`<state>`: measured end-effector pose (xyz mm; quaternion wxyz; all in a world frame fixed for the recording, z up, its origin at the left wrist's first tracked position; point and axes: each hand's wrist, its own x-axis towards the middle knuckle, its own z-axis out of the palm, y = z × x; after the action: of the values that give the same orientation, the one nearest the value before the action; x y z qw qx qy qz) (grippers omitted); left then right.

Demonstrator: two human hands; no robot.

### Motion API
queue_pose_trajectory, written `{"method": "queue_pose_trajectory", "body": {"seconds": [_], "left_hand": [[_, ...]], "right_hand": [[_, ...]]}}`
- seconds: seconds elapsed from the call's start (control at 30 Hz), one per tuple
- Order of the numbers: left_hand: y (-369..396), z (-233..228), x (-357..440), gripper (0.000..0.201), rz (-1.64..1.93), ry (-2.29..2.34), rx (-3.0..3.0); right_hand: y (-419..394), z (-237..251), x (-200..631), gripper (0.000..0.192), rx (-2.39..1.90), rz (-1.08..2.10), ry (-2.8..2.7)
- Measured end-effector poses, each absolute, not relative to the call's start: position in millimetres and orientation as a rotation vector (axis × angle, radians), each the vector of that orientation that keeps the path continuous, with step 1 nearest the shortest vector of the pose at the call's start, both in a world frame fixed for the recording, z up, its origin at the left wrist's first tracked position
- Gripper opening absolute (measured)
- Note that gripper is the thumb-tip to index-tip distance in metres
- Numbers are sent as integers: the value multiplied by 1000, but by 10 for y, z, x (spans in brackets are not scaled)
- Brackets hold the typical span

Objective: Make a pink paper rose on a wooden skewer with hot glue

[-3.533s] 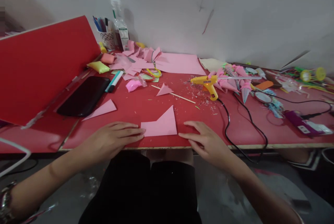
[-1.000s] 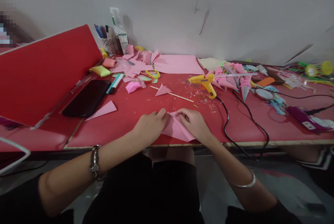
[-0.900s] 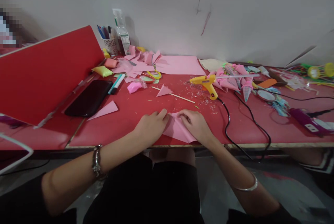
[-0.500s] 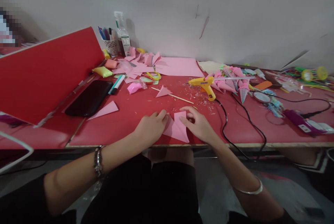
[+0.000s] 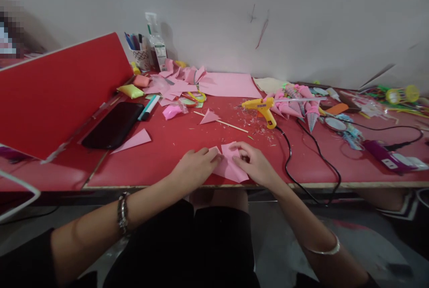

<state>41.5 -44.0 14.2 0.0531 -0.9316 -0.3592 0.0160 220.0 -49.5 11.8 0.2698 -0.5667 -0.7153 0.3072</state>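
At the near table edge, both hands now pinch the pink paper piece [image 5: 229, 167]; half a second ago its flap stood more open, so the fold looks tighter. The left hand [image 5: 196, 167] presses the left corner, the right hand [image 5: 252, 166] curls over the flap, perhaps creasing it. Farther right lies the glossy yellow glue gun [image 5: 262, 108]; far behind, flat matte pink sheets [image 5: 231, 85].

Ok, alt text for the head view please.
Both hands, left hand and right hand, pinch a pink paper piece at the near edge of a red table. A yellow glue gun lies beyond, among pink scraps.
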Motion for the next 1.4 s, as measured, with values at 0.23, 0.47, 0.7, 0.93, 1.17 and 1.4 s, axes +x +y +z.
{"method": "queue_pose_trajectory", "body": {"seconds": [0.23,0.47,0.7,0.93,1.17,1.4], "left_hand": [[-451,167,418,35,135,-1121,-2838],[-582,174,417,43,220,-1070,-2803],[-683,181,494,56,312,-1119,-2737],[-696,201,482,62,360,-1120,-2744],[-687,240,510,64,418,-1115,-2740],[-692,257,486,62,380,-1062,-2758]], "right_hand": [[-573,129,2212,13,-1590,625,-1986],[-597,117,2272,16,-1643,636,-1936],[-698,187,2282,23,-1650,806,-1975],[-783,184,2303,20,-1718,630,-2074],[-859,184,2382,18,-1764,592,-2075],[-922,138,2549,17,-1762,433,-2058]]}}
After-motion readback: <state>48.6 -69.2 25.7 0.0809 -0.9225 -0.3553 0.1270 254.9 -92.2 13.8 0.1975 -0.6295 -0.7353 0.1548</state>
